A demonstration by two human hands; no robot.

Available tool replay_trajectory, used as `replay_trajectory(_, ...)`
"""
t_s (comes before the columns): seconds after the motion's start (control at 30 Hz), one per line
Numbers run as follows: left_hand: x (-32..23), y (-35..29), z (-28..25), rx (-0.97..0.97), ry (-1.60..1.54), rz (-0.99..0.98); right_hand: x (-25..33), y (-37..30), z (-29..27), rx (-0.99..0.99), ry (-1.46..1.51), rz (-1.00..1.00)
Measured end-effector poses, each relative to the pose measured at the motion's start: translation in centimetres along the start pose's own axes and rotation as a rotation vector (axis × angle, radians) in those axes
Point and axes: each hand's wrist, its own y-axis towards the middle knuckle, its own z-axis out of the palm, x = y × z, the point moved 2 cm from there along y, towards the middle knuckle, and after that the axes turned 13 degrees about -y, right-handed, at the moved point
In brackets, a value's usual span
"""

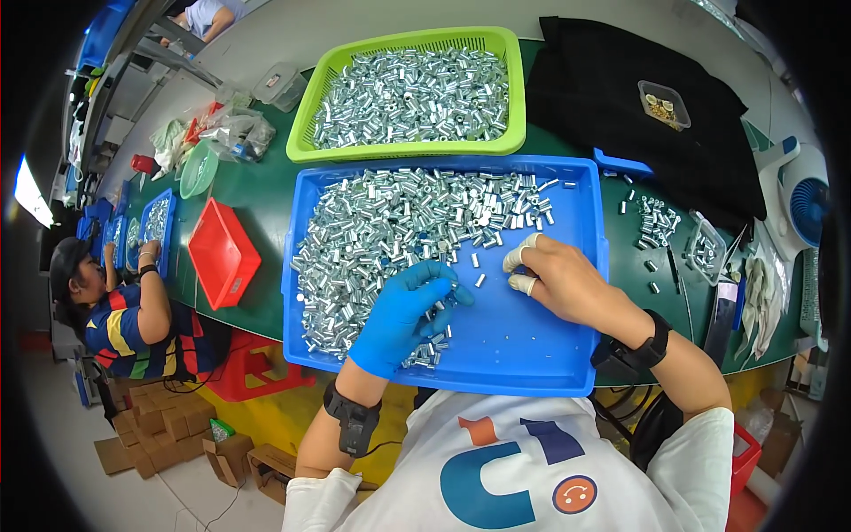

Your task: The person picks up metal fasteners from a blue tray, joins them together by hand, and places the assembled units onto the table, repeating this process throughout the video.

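My left hand [403,315], in a blue glove, rests palm down on a heap of small silver metal sleeves [381,230] inside a blue tray [523,350]. Its fingers are spread over the parts. My right hand [558,279] is bare with white finger cots on two fingertips, and lies on the bare blue floor of the tray beside the heap. Its fingers are curled; whether it pinches a sleeve is not visible. Both wrists carry black bands.
A green basket [306,133] full of the same sleeves stands behind the tray. Black cloth [620,89] with a small clear box lies at right, loose sleeves [656,222] and a fan [807,208] beyond. An empty red tray [222,253] sits at left, where another person [124,310] works.
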Motion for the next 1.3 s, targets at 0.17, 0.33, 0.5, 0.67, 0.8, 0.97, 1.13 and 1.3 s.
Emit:
replay_trajectory(0.17, 0.7, 1.7, 1.9, -0.023, 0.996, 0.567, 0.5, 0.1, 0.0, -0.015, 0.099, 0.048)
replay_trajectory(0.33, 2.4, 3.0, 2.1, -0.05, 1.367, 0.629, 1.1, -0.6, -0.1, -0.08, 0.177, 0.04)
replay_trajectory(0.5, 2.2, 2.4, 2.7, 0.0, 1.334, 0.525, 1.5, -1.7, 0.2, -0.077, 0.2, 0.038)
replay_trajectory(0.67, 0.7, -0.8, 3.8, 0.042, 0.732, 0.359, 2.9, -2.8, -0.1, -0.007, 0.535, 0.17)
replay_trajectory(0.8, 1.7, -3.1, 3.8, 0.032, 0.439, 0.234, 4.0, -3.6, 0.1, -0.05, 0.794, 0.12)
replay_trajectory(0.97, 2.9, -3.6, 3.0, 0.056, 0.333, 0.172, 4.5, -4.0, 0.7, 0.007, 0.834, 0.118)
replay_trajectory(1.13, 3.4, -3.7, 2.6, 0.0, 0.186, 0.104, 4.9, -3.6, 0.6, 0.043, 0.771, 0.104)
replay_trajectory(1.3, 5.8, -3.0, 0.2, -0.004, -0.168, 0.215, 5.9, -0.9, -1.3, 0.084, 0.549, -0.143)
